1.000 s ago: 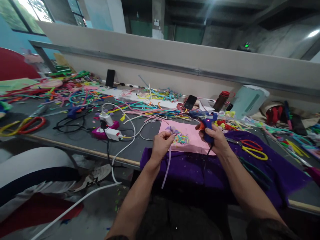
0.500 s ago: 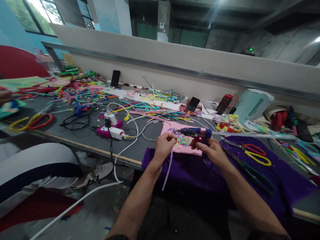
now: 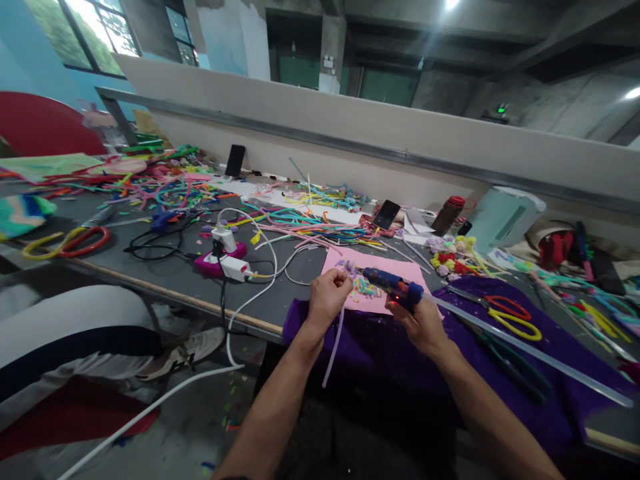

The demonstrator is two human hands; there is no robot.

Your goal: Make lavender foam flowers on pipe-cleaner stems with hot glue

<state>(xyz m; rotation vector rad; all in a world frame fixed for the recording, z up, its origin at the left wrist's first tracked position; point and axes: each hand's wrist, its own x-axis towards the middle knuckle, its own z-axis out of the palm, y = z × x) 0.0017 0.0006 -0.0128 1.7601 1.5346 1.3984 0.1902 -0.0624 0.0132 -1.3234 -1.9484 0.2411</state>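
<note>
Item: my left hand (image 3: 327, 297), fingers and thumb pinched together on a lilac strip (image 3: 334, 353), its tail hanging below the fist. At the fingertips, a fuzzy lilac piece (image 3: 349, 266); exact contact too small to tell.

Item: my right hand (image 3: 423, 327), fingers wrapped round a blue glue gun (image 3: 387, 285), red light lit, nozzle pointing at that lilac piece; a long clear glue stick (image 3: 530, 353) trails out rightward above my forearm.

Item: pink sheet (image 3: 413, 269), beyond and between both hands, bearing small pastel clippings (image 3: 367, 288).

Item: purple cloth (image 3: 563, 327), under and right of my right hand; on it, red-and-yellow-handled scissors (image 3: 515, 319).

Item: purple power strip (image 3: 207, 265), left of my left hand, white plugs fitted.
</note>
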